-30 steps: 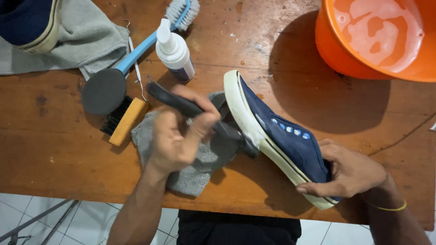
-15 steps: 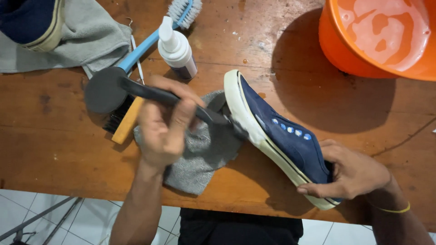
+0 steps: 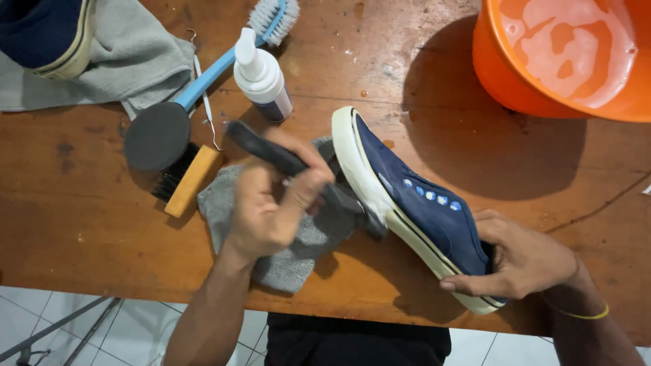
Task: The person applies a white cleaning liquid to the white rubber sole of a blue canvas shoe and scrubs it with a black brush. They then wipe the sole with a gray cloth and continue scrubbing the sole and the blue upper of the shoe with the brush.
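Left hand: your left hand has its fingers wrapped shut round a dark brush, its head pressed to the white sole edge just beyond your fingertips.
Right hand: your right hand has its fingers clamped on the heel of the blue shoe, which lies tilted on its side, toe pointing away from you, heel out near the worktop's front edge.
Slip risk: you grip the heel alone — a hard stroke could twist the shoe in your fingers or push it off the edge.
Smear risk: the brush head works right at the seam of sole and canvas; a stray stroke could drag dirt onto the blue cloth.
Cloth: the grey cloth under your left fingers hangs over the edge and could slide off.
Bucket: the orange bucket, well beyond your right fingers, holds pale soapy water with foam — a knock would slop it.
Bottle: the white pump bottle stands upright just beyond your left fingers; its contents don't show, and a backswing could tip it.
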